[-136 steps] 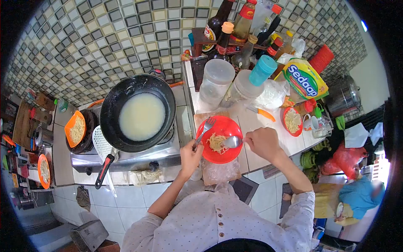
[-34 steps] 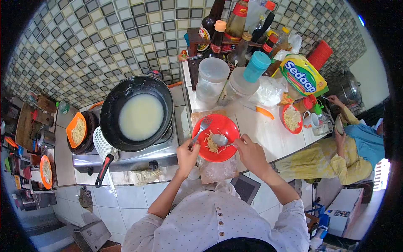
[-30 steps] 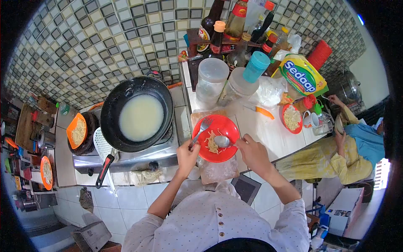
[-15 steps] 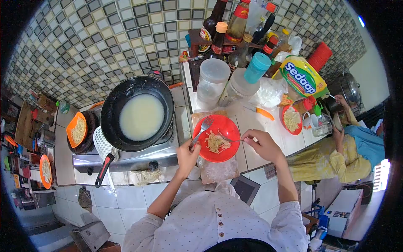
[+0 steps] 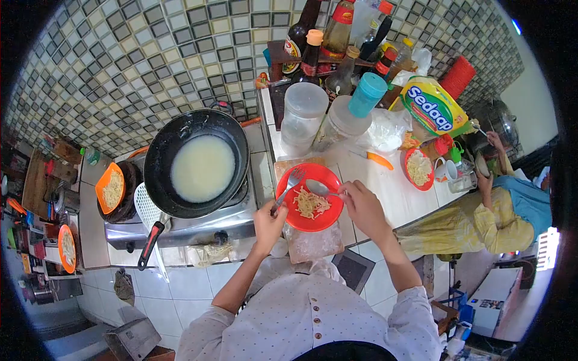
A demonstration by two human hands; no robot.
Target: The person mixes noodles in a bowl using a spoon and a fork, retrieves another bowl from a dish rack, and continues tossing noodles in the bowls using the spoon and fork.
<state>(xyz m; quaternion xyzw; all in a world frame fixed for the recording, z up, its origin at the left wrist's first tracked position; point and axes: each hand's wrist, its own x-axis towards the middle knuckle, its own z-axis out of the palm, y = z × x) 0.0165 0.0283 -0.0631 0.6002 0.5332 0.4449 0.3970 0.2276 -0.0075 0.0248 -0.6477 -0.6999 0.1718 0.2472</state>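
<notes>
A round red bowl (image 5: 328,221) stands on a worn board (image 5: 313,246) near the counter's front edge. Pale noodles (image 5: 311,203) lie in its middle. My left hand (image 5: 269,225) is closed round the handle of a fork (image 5: 293,179), whose tines point up over the bowl's left side. Pinched in my right hand (image 5: 365,207) is a spoon (image 5: 317,188), its bowl hanging over the noodles' upper right. To the left, a black wok (image 5: 158,150) holds a pale cloudy liquid (image 5: 203,168).
A slotted turner (image 5: 149,207) rests beside the wok. Orange bowls of noodles (image 5: 112,191) (image 5: 67,248) stand at the left, a red one (image 5: 419,168) at right. Clear jars (image 5: 304,114), bottles and an orange-handled knife (image 5: 379,160) sit behind. At far right another person (image 5: 506,207) holds a spoon.
My right hand has turned and shifted slightly, so the spoon's bowl now shows broadly above the noodles. The left hand with the fork has stayed nearly still. The other person's spoon has moved slightly.
</notes>
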